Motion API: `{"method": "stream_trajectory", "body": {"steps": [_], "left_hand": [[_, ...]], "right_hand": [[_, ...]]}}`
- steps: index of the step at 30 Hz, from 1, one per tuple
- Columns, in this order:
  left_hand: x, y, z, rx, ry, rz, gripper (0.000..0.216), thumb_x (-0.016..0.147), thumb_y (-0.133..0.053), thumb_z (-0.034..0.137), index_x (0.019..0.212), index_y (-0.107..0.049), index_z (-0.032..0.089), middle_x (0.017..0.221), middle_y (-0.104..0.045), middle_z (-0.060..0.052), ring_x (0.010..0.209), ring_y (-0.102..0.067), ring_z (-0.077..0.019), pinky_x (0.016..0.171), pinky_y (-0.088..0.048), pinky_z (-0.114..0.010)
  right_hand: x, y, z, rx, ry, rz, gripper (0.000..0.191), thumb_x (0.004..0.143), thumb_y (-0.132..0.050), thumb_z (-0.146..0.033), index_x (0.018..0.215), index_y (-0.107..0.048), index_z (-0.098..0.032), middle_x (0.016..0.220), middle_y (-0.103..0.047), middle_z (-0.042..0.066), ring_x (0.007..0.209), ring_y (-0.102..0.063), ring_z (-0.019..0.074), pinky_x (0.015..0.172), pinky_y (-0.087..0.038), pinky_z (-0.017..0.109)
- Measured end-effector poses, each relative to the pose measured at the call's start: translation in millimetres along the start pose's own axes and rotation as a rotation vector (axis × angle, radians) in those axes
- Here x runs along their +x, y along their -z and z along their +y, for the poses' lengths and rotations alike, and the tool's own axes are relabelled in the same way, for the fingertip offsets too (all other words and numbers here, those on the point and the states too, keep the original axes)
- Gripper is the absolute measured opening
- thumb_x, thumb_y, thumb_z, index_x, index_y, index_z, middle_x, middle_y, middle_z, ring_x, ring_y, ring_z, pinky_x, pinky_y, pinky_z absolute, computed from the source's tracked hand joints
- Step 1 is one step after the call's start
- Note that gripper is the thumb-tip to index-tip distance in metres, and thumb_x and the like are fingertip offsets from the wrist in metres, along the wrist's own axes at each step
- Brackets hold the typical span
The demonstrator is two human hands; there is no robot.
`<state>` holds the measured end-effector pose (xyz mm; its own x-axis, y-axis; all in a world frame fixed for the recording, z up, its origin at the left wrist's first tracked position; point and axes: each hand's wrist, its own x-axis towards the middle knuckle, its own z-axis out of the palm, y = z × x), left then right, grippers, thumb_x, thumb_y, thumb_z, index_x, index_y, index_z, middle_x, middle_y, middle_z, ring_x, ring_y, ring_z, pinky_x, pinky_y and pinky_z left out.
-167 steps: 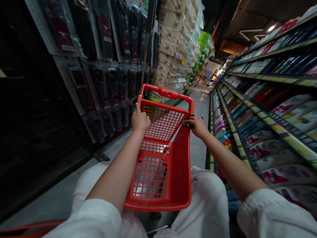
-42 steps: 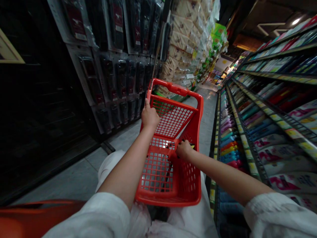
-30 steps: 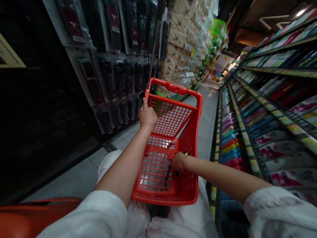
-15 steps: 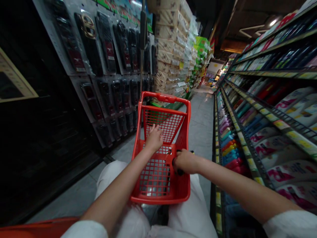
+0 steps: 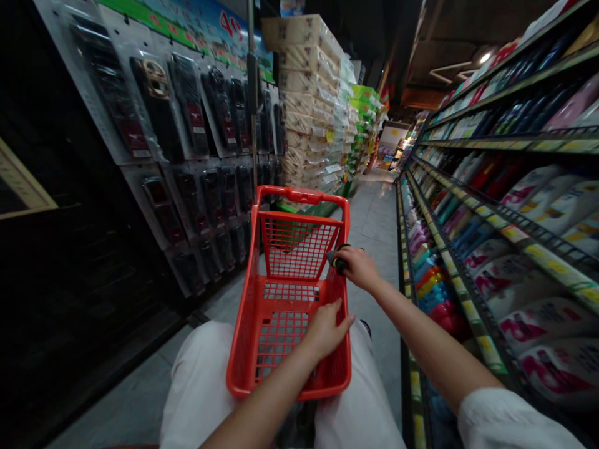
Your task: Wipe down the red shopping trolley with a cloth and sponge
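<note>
A red plastic shopping cart basket (image 5: 238,330) with gridded walls stands between my knees, its inside bare. My right hand (image 5: 358,265) is closed around a small black-and-grey object (image 5: 337,260) with a yellowish band, at the right rim near the far end. What kind of object it is, I cannot make out. Lower down, inside the basket, my left hand (image 5: 326,329) is open, fingers stretched toward the right wall and thumb apart. Its fingertips are close to that wall; whether they touch it I cannot tell.
Packaged belts (image 5: 156,106) hang on a rack at left. Beyond it rise stacked paper packs (image 5: 306,93). Shelves of bottles (image 5: 543,324) line the right side. A thin upright pole (image 5: 253,81) stands behind the basket. Grey tiled floor (image 5: 374,218) runs ahead.
My left hand has moved from over the far mesh panel down and right to the right wall. My right hand, with the dark object, has gone up along the right rim toward the far end.
</note>
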<state>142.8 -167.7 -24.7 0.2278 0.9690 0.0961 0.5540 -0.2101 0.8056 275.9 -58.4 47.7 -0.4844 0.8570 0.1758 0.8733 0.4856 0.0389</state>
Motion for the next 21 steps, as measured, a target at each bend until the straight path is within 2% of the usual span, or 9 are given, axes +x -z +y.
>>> {"method": "stream_trajectory", "body": {"steps": [2,4,7,10,13,17,21], "left_hand": [[-3,-2,-3,-0.012,-0.005,-0.018,0.068,0.086,-0.055,0.045,0.143,-0.047,0.008,0.135,-0.059,-0.022,0.124,-0.056,-0.0317,0.107,-0.041,-0.041],[-2,-3,-7,-0.047,-0.035,-0.038,0.072,0.086,-0.055,0.042,0.147,-0.040,0.009,0.137,-0.058,-0.020,0.125,-0.055,-0.0298,0.107,-0.040,-0.040],[3,-3,-11,-0.074,-0.076,-0.075,0.072,0.084,-0.055,0.036,0.148,-0.037,0.008,0.121,-0.066,-0.017,0.111,-0.062,-0.0276,0.098,-0.046,-0.039],[10,-5,-11,-0.048,-0.076,-0.100,0.068,0.082,-0.055,0.031,0.144,-0.042,0.007,0.099,-0.071,-0.010,0.090,-0.064,-0.0245,0.082,-0.051,-0.034],[16,-5,-8,-0.028,-0.092,-0.108,0.059,0.079,-0.056,0.029,0.134,-0.052,0.008,0.091,-0.069,-0.007,0.083,-0.063,-0.0217,0.076,-0.050,-0.030],[19,1,-7,-0.041,-0.111,-0.158,0.043,0.077,-0.057,0.025,0.118,-0.061,0.011,0.084,-0.067,-0.004,0.077,-0.062,-0.0188,0.072,-0.048,-0.027],[19,19,-10,-0.147,-0.112,-0.236,0.027,0.076,-0.058,0.019,0.101,-0.064,0.013,0.084,-0.068,-0.003,0.079,-0.063,-0.0175,0.073,-0.048,-0.026]], "right_hand": [[17,0,13,-0.008,-0.114,0.076,0.043,0.087,-0.049,-0.016,0.127,-0.059,-0.026,0.134,-0.055,0.006,0.106,-0.054,0.0226,0.088,-0.043,0.030],[25,-4,17,-0.015,-0.184,0.134,0.046,0.088,-0.047,-0.017,0.132,-0.056,-0.025,0.135,-0.054,0.008,0.107,-0.054,0.0240,0.088,-0.044,0.031],[14,-13,9,-0.004,-0.188,0.145,0.048,0.089,-0.047,-0.019,0.136,-0.055,-0.027,0.133,-0.054,0.010,0.104,-0.055,0.0245,0.085,-0.045,0.032],[-10,-20,-2,-0.003,-0.121,0.103,0.046,0.089,-0.050,-0.020,0.133,-0.058,-0.030,0.133,-0.054,0.008,0.104,-0.053,0.0239,0.085,-0.045,0.032],[-18,-18,0,0.000,-0.117,0.082,0.043,0.090,-0.049,-0.021,0.131,-0.060,-0.032,0.133,-0.055,0.006,0.103,-0.053,0.0232,0.084,-0.045,0.032],[9,-5,17,-0.050,-0.199,0.067,0.042,0.093,-0.043,-0.022,0.130,-0.061,-0.034,0.134,-0.055,0.006,0.102,-0.053,0.0257,0.078,-0.046,0.033],[34,1,26,-0.104,-0.258,0.050,0.043,0.096,-0.039,-0.022,0.131,-0.060,-0.034,0.140,-0.052,0.006,0.107,-0.051,0.0280,0.081,-0.046,0.034]]}}
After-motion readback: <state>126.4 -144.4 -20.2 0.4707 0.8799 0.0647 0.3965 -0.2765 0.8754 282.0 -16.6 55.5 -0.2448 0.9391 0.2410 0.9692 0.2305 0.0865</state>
